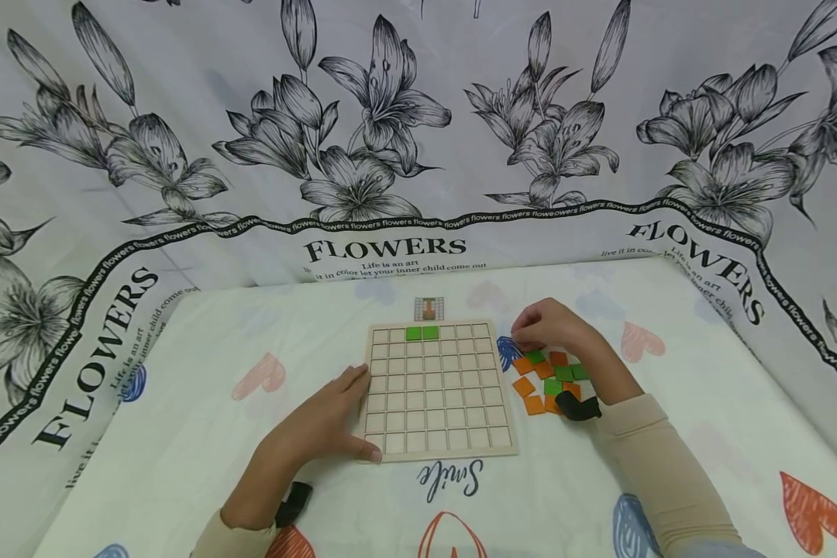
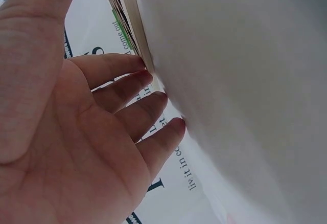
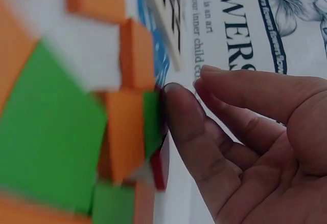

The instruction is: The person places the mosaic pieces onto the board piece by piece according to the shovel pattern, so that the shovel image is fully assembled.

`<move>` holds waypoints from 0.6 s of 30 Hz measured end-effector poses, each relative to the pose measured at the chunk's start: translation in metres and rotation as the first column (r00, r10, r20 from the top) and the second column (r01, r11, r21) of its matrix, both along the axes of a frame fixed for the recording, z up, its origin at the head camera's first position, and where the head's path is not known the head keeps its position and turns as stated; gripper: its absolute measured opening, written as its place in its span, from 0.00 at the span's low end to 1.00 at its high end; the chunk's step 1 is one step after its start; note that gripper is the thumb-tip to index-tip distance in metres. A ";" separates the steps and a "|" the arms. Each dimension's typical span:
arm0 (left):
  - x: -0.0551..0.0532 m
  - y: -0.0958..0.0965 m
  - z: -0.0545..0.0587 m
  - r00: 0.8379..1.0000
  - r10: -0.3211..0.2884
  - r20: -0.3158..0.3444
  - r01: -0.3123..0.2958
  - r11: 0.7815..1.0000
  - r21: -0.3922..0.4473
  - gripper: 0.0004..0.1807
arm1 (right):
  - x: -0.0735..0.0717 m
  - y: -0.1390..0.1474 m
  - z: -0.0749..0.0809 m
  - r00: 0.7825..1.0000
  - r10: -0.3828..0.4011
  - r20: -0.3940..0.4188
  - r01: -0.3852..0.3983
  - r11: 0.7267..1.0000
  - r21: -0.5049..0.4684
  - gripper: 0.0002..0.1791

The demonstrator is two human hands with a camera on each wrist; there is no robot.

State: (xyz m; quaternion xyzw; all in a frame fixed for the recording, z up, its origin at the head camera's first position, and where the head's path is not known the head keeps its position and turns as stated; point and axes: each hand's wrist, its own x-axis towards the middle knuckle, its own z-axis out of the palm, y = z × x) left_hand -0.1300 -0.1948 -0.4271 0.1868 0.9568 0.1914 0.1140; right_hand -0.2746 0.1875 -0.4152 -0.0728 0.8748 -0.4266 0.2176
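A square wooden grid board [image 1: 432, 380] lies on the table, with two green tiles [image 1: 421, 333] side by side in its top row. At its left edge is my left hand [image 1: 321, 422], fingers spread along the side and thumb at the lower left corner; in the left wrist view, the fingertips [image 2: 175, 127] meet the board's edge. My right hand [image 1: 551, 325] is bent at the far end of a pile of orange and green tiles [image 1: 554, 381]. In the right wrist view, a small gap with nothing in it shows between its bent fingertips, beside a green tile [image 3: 152, 121].
A small pattern card [image 1: 428, 308] lies just beyond the board's far edge. The white tablecloth [image 1: 307, 325] carries printed hearts and lettering. Behind the table hangs a flower-printed cloth [image 1: 418, 178]. Black straps [image 1: 577, 406] are at both wrists.
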 end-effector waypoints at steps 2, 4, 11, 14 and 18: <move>0.000 0.000 0.000 1.000 0.000 -0.006 0.000 1.000 -0.004 0.70 | 0.004 0.009 0.000 1.000 0.004 -0.008 -0.004 1.000 0.022 0.09; 0.000 0.000 0.000 1.000 -0.001 -0.006 0.000 1.000 -0.010 0.70 | 0.008 0.017 0.000 1.000 0.005 -0.020 -0.004 0.999 0.054 0.09; 0.000 -0.001 0.001 1.000 -0.004 -0.003 0.004 1.000 -0.003 0.70 | 0.018 0.027 -0.003 0.998 0.023 -0.058 -0.016 0.993 0.120 0.08; 0.001 -0.002 0.001 1.000 -0.012 -0.007 0.012 1.000 0.016 0.69 | 0.022 0.023 -0.005 0.995 0.038 -0.096 -0.023 0.988 0.153 0.09; 0.002 -0.003 0.000 1.000 -0.021 -0.008 0.021 0.999 0.034 0.69 | 0.028 0.015 -0.006 0.985 0.059 -0.163 -0.021 0.975 0.223 0.10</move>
